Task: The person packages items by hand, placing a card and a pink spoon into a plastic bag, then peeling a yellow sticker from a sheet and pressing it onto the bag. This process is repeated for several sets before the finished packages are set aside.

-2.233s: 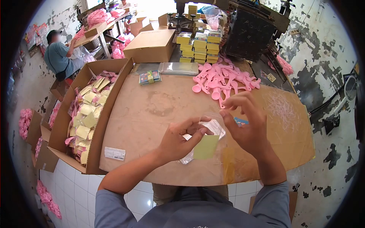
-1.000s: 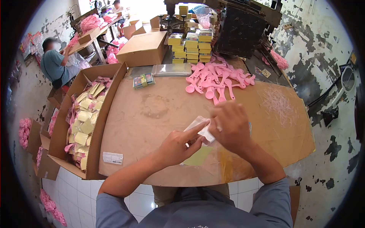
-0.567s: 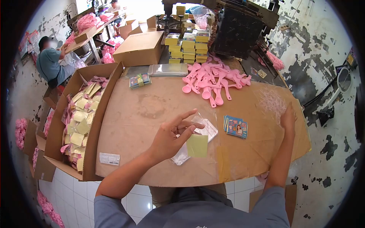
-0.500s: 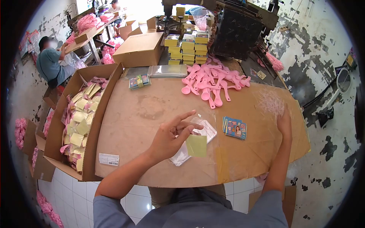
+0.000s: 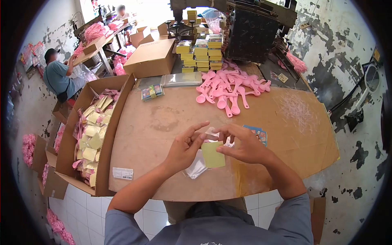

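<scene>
My left hand [image 5: 185, 146] is closed, with thumb and fingers pinching the top of a yellow-green card [image 5: 213, 156] that hangs below them. My right hand [image 5: 243, 143] is beside it, fingers curled and thumb at the card's upper right edge; anything thin in its fingertips is too small to make out. Under the hands lie clear plastic bags [image 5: 196, 167] on the cardboard-topped table [image 5: 163, 134]. Partly hidden behind my right hand are blue printed cards [image 5: 261, 134]. A heap of thin clear strips [image 5: 298, 112] lies to the right.
Pink spoons [image 5: 234, 92] are piled at the back. An open carton [image 5: 104, 163] of packed yellow cards stands left. A bundle of cards [image 5: 152, 92] and a clear plastic stack [image 5: 181, 79] lie near a closed box [image 5: 150, 57]. Another person [image 5: 59, 75] sits at far left.
My right hand has moved left from the heap of clear strips to the yellow-green card. My left hand still holds the card in nearly the same spot. The view has shifted slightly.
</scene>
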{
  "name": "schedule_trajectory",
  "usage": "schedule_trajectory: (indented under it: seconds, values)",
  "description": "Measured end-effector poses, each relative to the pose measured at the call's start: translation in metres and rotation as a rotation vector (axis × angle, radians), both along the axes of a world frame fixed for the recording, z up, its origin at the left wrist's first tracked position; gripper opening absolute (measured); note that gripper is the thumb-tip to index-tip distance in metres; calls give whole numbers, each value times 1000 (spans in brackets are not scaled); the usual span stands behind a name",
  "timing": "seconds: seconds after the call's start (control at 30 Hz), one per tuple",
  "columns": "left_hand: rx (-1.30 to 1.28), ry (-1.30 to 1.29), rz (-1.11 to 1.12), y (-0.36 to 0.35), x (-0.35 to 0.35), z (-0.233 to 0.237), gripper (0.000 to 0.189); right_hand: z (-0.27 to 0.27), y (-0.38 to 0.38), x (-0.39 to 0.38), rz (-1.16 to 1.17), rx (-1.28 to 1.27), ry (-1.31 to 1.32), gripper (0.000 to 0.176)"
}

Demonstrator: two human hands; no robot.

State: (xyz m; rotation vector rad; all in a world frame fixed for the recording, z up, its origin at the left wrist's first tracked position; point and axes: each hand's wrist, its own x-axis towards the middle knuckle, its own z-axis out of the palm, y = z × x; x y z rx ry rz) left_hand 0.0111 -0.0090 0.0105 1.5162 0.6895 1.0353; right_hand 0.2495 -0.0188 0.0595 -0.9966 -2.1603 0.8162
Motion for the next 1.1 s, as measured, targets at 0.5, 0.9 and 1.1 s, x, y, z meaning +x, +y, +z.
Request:
schedule_trajectory:
  seconds: [0.5,0.9,1.1]
  values:
    - [-125,48,24,6,-4,-7,27,-41,21,12,44,-421,490,22]
    - [-116,6,57,13,-6,-14,24,-47,26,15,-32,-500,516,15]
    - [-63,13,11,16,-9,-19,25,-56,31,20,7,-512,565,13]
